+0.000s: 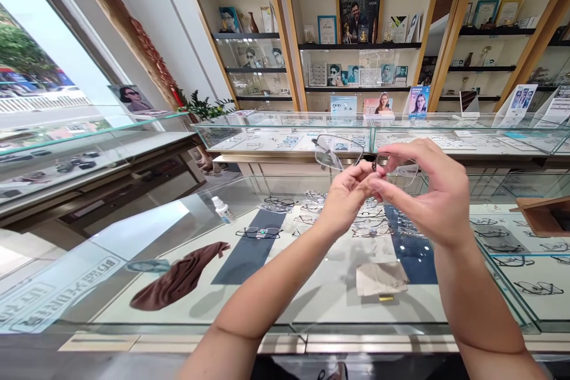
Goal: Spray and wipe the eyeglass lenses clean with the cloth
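Note:
A pair of rimless glasses (332, 154) with clear lenses is held up at chest height over a glass display counter (133, 261). My left hand (345, 196) pinches the glasses at the bridge, fingers closed. My right hand (425, 190) is closed around the right lens and hinge, thumb and fingers pressed on it. Below the hands, on the counter top, lies a beige cleaning cloth (380, 278).
A brown cloth (178, 278) and a small white bottle (222, 209) rest on the counter at left. Several spectacle frames lie inside the case. A second glass counter (285, 130) and wooden wall shelves (358, 41) stand behind. A wooden stand (545, 214) is at right.

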`<state>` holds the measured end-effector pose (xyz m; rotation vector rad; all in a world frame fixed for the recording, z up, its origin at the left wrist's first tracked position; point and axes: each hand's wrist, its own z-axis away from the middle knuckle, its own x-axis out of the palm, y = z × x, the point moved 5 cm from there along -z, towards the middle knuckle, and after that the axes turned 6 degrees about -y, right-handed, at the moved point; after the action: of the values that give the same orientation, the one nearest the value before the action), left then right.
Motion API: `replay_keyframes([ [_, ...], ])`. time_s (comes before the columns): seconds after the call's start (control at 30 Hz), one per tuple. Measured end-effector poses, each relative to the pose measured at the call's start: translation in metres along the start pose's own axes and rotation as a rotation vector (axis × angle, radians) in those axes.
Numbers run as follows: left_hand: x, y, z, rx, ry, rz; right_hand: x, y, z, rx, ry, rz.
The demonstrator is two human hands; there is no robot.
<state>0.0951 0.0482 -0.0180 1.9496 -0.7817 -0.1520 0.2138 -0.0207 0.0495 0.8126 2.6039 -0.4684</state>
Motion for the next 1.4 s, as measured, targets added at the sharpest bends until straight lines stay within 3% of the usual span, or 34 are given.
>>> replay_keyframes([
  [0.3, -0.014, -0.007, -0.009, -0.101, -0.023, 0.294, 0.015, -0.004, 0.001, -0.072, -0.053, -0.105],
  [0.63, -0.015, -0.002, -0.011, -0.078, -0.162, 0.286, 0.015, -0.012, 0.002, -0.229, -0.075, -0.165],
  [1.03, -0.021, 0.01, -0.015, 0.066, -0.106, 0.083, 0.016, -0.008, 0.006, -0.09, -0.045, -0.241],
  [1.4, -0.024, 0.021, -0.008, 0.292, -0.068, -0.113, 0.015, -0.003, 0.009, 0.057, -0.021, -0.376],
])
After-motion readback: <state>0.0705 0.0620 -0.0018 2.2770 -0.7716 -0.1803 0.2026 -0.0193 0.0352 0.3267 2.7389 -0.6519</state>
